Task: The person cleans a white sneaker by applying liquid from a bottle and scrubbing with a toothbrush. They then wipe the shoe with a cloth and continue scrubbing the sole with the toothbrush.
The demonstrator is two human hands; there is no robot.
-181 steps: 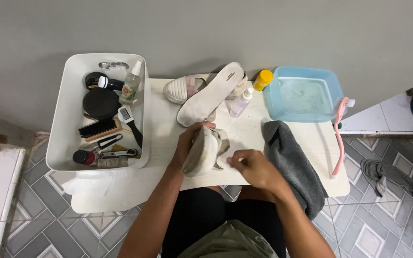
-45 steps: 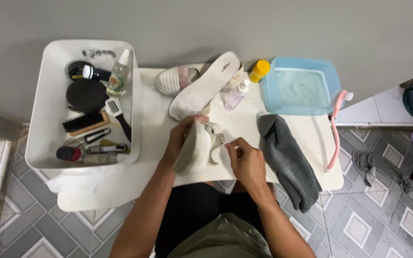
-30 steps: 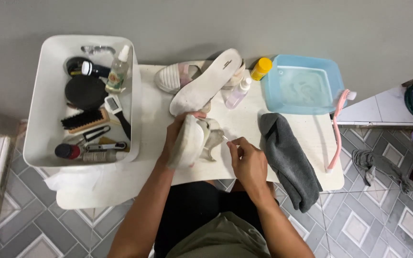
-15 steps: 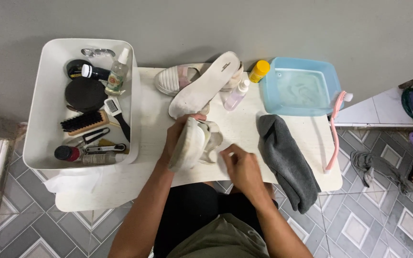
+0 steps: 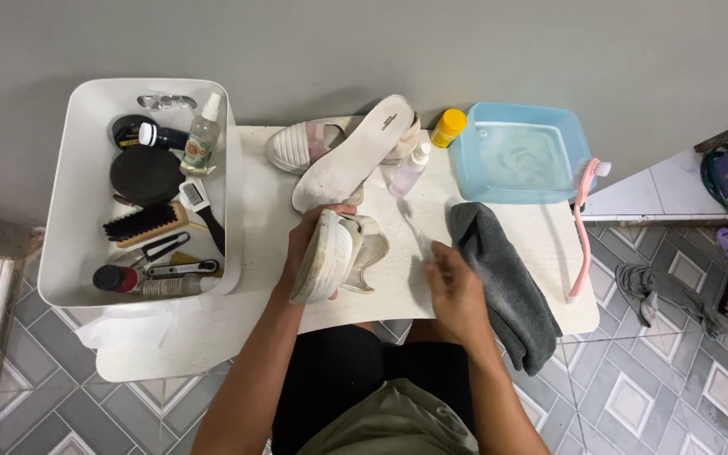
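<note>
The left hand (image 5: 309, 253) is wrapped around a white shoe (image 5: 330, 257), holding it on its side just above the tabletop (image 5: 254, 219) with the sole turned outward toward the left. The fingers curl over the shoe's top edge and grip it firmly. The right hand (image 5: 457, 291) hovers over the tabletop to the right of the shoe, apart from it, fingers loosely spread and holding nothing; it lies just beside a grey cloth (image 5: 503, 278) that is draped over the front right edge of the tabletop.

Behind the held shoe, a white insole (image 5: 355, 152) leans across a second white shoe (image 5: 313, 143) near the wall. To their right stand a small clear spray bottle (image 5: 410, 171) and a yellow-capped bottle (image 5: 447, 128). A light blue basin (image 5: 520, 156) with water sits at the back right corner, and a pink long-handled brush (image 5: 581, 227) lies along the right edge of the tabletop.

On the left, a white tub (image 5: 77, 168) holds a wooden brush with dark bristles (image 5: 141, 226), a round black tin (image 5: 145, 174), a spray bottle (image 5: 202, 135) and several small tools.
</note>
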